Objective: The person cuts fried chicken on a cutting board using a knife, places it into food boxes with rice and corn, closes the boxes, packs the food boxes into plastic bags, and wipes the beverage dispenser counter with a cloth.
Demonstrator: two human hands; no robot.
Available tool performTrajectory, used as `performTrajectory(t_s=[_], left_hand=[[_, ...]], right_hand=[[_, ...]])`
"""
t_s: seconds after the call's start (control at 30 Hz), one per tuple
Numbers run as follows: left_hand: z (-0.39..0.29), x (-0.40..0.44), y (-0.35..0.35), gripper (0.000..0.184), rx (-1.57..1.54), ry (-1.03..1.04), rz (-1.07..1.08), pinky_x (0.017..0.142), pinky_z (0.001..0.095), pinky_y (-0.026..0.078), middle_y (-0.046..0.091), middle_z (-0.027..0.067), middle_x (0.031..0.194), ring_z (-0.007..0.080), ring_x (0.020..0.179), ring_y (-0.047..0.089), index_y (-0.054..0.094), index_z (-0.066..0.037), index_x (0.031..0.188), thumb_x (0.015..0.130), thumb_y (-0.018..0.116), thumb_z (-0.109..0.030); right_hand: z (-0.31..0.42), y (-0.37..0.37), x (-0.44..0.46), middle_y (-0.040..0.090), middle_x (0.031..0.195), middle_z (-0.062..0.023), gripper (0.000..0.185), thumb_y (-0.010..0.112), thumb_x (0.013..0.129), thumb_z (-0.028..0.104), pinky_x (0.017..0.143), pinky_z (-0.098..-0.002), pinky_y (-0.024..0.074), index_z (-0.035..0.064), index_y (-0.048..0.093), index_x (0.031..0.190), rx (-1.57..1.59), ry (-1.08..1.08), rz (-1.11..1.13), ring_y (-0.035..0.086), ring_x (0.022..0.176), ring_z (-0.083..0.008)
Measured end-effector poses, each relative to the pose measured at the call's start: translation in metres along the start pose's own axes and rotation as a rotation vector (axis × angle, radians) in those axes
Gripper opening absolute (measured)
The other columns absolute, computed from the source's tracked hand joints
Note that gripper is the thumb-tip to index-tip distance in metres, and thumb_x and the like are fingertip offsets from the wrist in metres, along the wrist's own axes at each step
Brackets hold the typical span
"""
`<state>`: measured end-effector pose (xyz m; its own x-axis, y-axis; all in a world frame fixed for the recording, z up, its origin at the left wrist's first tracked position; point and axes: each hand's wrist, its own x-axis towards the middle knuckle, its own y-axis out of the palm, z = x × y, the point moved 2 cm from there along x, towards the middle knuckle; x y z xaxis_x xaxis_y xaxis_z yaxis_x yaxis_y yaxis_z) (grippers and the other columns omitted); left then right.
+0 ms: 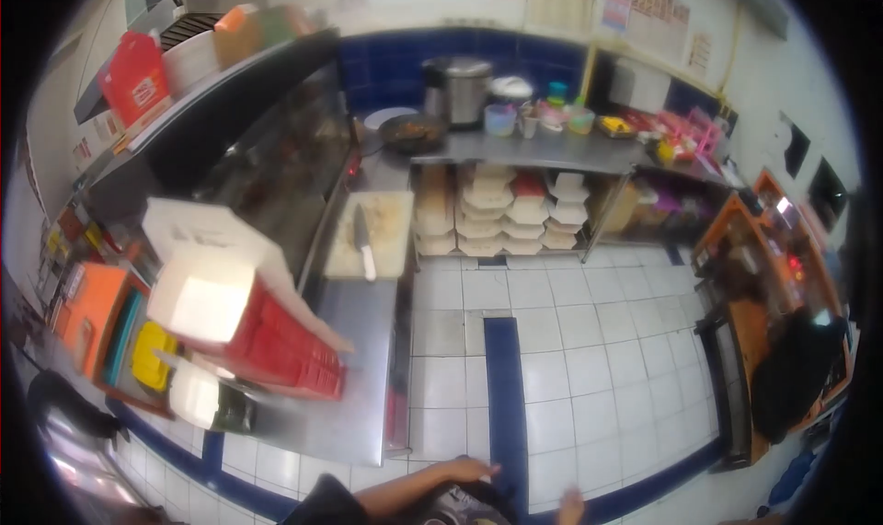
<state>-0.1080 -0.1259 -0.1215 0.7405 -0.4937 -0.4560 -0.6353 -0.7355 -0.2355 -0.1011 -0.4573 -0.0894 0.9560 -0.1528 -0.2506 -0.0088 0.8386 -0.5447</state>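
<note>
Low in the view, my left hand (471,471) is held in front of my body, its forearm coming in from the left. It is small and blurred, and nothing shows in it. My right hand (571,505) shows only in part at the bottom edge, over the tiled floor, with its fingers smeared or out of sight. Neither hand touches the steel counter (354,424). Nearest to my left hand on that counter is a stack of red cartons (290,350), beside an open white box (204,295).
A kitchen knife (361,235) lies on a cutting board (395,249). Folded boxes (487,203) fill a shelf below the back counter, which carries a steel pot (464,92) and a dark pan (412,135). An orange wooden cabinet (722,235) stands right, on the white tiled floor (598,359).
</note>
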Motion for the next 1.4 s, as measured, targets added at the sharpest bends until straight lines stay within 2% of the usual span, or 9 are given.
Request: performTrajectory(t_s=[0.2, 0.37, 0.47, 0.93, 1.17, 1.2, 1.27, 1.3, 1.4], left_hand=[[-0.096, 0.154, -0.067, 0.084, -1.289, -0.128, 0.065, 0.098, 0.0442, 0.047, 0.058, 0.0095, 0.135, 0.0285, 0.119, 0.057, 0.046, -0.012, 0.146, 0.092, 0.035, -0.076], [-0.186, 0.185, -0.217, 0.094, -1.376, -0.036, 0.091, 0.101, 0.0451, 0.043, 0.046, 0.0056, 0.149, 0.0331, 0.130, 0.048, 0.044, -0.012, 0.147, 0.089, 0.022, -0.083], [-0.229, 0.203, -0.304, 0.094, -1.525, 0.407, 0.560, 0.106, 0.0418, 0.043, 0.042, 0.0090, 0.152, 0.0287, 0.132, 0.050, 0.038, -0.007, 0.150, 0.093, 0.014, -0.078], [-0.058, 0.211, -0.717, 0.046, -0.637, -0.225, -1.762, 0.096, 0.0463, 0.045, 0.064, 0.0228, 0.120, 0.0430, 0.113, 0.058, 0.053, 0.000, 0.133, 0.097, 0.051, -0.028], [0.103, 0.142, -0.976, 0.060, -0.060, -0.882, -2.057, 0.116, 0.0515, 0.025, 0.039, 0.0298, 0.148, 0.0414, 0.140, 0.034, 0.038, 0.006, 0.144, 0.098, 0.048, -0.031], [0.114, 0.131, -1.004, 0.065, 0.001, -1.080, -1.989, 0.117, 0.0553, 0.021, 0.034, 0.0293, 0.152, 0.0403, 0.145, 0.028, 0.034, 0.005, 0.147, 0.098, 0.048, -0.034], [0.121, 0.118, -1.053, 0.071, 0.198, -1.339, -1.880, 0.116, 0.0617, 0.017, 0.031, 0.0263, 0.155, 0.0398, 0.148, 0.020, 0.028, 0.005, 0.150, 0.098, 0.044, -0.041], [0.131, 0.115, -1.077, 0.071, 0.177, -1.333, -1.850, 0.116, 0.0617, 0.017, 0.031, 0.0263, 0.155, 0.0398, 0.148, 0.020, 0.028, 0.005, 0.150, 0.098, 0.044, -0.041], [0.153, 0.101, -1.152, 0.069, 0.293, -1.249, -1.736, 0.118, 0.0602, 0.014, 0.029, 0.0244, 0.157, 0.0401, 0.148, 0.018, 0.032, 0.002, 0.150, 0.097, 0.044, -0.041]], right_hand=[[0.269, 0.084, 0.087, 0.037, 0.152, -0.0251, 0.067, 0.042, 0.099, 0.046, 0.119, -0.0554, 0.0091, -0.0010, 0.040, 0.146, -0.197, -0.853, 0.191, 0.031, 0.143, -0.0407], [0.211, 0.111, 0.303, 0.038, 0.152, -0.0241, 0.068, 0.032, 0.101, 0.049, 0.117, -0.0595, -0.0051, 0.0031, 0.035, 0.151, -0.155, -0.517, 0.156, 0.030, 0.144, -0.0389], [0.089, 0.095, 0.432, 0.051, 0.139, -0.0263, 0.065, 0.043, 0.102, 0.043, 0.108, -0.0462, 0.0293, -0.0029, 0.036, 0.148, -0.653, -0.168, 0.378, 0.046, 0.131, -0.0365], [0.269, 0.220, 0.741, 0.052, 0.137, -0.0315, 0.065, 0.057, 0.097, 0.039, 0.106, -0.0425, 0.0430, -0.0071, 0.044, 0.141, -0.488, -0.151, 0.668, 0.052, 0.128, -0.0414], [0.263, 0.350, 0.864, 0.069, 0.100, -0.0218, 0.062, 0.062, 0.094, 0.034, 0.075, -0.0414, 0.0560, -0.0027, 0.046, 0.140, -0.396, -0.480, 0.422, 0.069, 0.087, -0.0300], [0.301, 0.341, 0.854, 0.062, 0.120, -0.0268, 0.061, 0.049, 0.103, 0.037, 0.102, -0.0391, 0.0453, -0.0038, 0.037, 0.147, -0.542, -0.218, 0.714, 0.061, 0.106, -0.0320], [0.209, 0.335, 0.886, 0.065, 0.115, -0.0239, 0.060, 0.061, 0.098, 0.030, 0.095, -0.0310, 0.0477, -0.0037, 0.041, 0.143, -0.659, -0.984, 0.357, 0.063, 0.088, -0.0208], [0.272, 0.318, 0.853, 0.064, 0.116, -0.0234, 0.061, 0.061, 0.098, 0.031, 0.097, -0.0319, 0.0472, -0.0023, 0.041, 0.144, -0.622, -0.225, 0.603, 0.063, 0.089, -0.0218], [0.348, 0.322, 0.824, 0.062, 0.120, -0.0219, 0.063, 0.062, 0.096, 0.035, 0.100, -0.0344, 0.0457, 0.0018, 0.041, 0.146, -0.598, 0.196, 0.619, 0.062, 0.094, -0.0247]])
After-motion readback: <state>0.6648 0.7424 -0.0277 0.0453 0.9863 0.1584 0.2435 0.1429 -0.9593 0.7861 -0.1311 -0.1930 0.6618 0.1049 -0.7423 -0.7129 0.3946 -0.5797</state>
